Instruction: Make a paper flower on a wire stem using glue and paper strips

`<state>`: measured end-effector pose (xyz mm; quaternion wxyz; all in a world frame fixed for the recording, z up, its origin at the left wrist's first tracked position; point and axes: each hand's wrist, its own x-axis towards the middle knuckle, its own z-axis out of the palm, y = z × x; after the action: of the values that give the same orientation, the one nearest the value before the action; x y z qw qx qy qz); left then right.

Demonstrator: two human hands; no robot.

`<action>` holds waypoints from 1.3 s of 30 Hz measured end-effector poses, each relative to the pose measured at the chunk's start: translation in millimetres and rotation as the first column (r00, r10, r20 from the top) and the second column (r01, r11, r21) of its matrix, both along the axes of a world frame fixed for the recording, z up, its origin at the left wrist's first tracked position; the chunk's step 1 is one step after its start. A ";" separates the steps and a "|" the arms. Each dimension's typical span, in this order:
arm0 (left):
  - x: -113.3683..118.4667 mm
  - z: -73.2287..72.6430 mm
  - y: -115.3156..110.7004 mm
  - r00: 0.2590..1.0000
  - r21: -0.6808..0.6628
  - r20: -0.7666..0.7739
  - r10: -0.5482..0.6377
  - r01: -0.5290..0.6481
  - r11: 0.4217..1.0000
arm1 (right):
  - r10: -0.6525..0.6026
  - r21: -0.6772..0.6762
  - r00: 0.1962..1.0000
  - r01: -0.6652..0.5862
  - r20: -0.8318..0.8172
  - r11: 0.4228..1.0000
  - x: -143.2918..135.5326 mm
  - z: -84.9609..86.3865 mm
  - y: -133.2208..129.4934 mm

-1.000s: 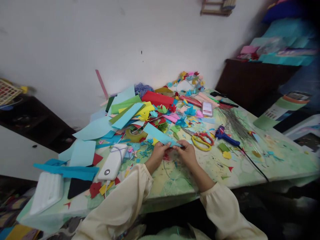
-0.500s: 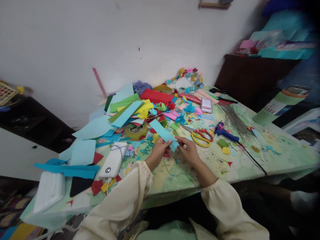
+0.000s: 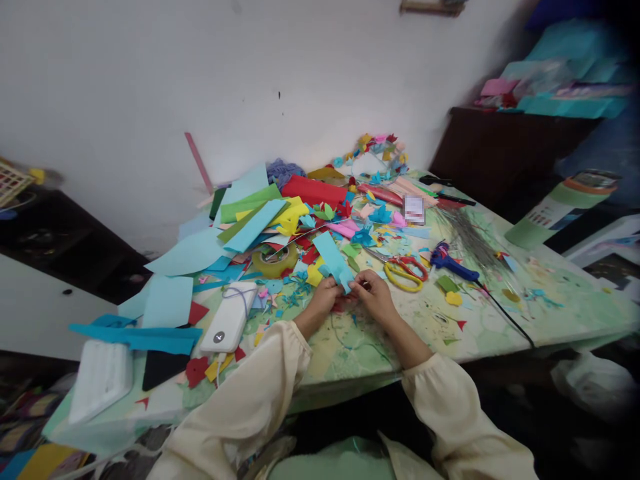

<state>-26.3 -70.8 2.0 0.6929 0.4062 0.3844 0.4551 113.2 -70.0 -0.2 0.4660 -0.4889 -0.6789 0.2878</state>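
Pinching a blue paper strip (image 3: 334,259), both hands (image 3: 350,297) work near the table edge (image 3: 360,390).

Left hand (image 3: 324,298) and right hand (image 3: 373,293) close together, fingers pinched, forearms converging

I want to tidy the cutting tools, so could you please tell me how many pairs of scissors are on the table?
1. The yellow-and-red-handled scissors lie on the table just right of the right hand, left of the blue glue gun. More could be buried under the paper pile.
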 end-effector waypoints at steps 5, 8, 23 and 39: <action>2.5 -2.0 0.3 1.000 -0.031 0.008 0.007 -0.006 1.000 | -0.032 -0.071 0.999 0.029 -0.040 0.997 -4.9 3.4 -5.4; 3.6 -2.3 -0.8 0.998 -0.039 0.043 0.047 -0.046 0.998 | -0.072 -0.065 0.996 0.069 -0.057 0.996 -5.7 2.1 -6.9; 4.7 -2.6 -3.1 0.998 0.159 -0.053 0.041 -0.033 0.987 | -0.093 -0.071 0.992 0.087 -0.087 0.994 -4.2 -5.7 -6.8; 4.1 2.9 -4.2 0.996 0.149 -0.084 0.034 -0.022 0.989 | -0.084 -0.155 0.992 0.068 -0.097 0.985 0.5 -9.0 -3.6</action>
<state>-22.2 -75.0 4.9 0.6373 0.4702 0.3847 0.4741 113.8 -73.6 -9.2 0.4727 -0.5330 -0.6108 0.3455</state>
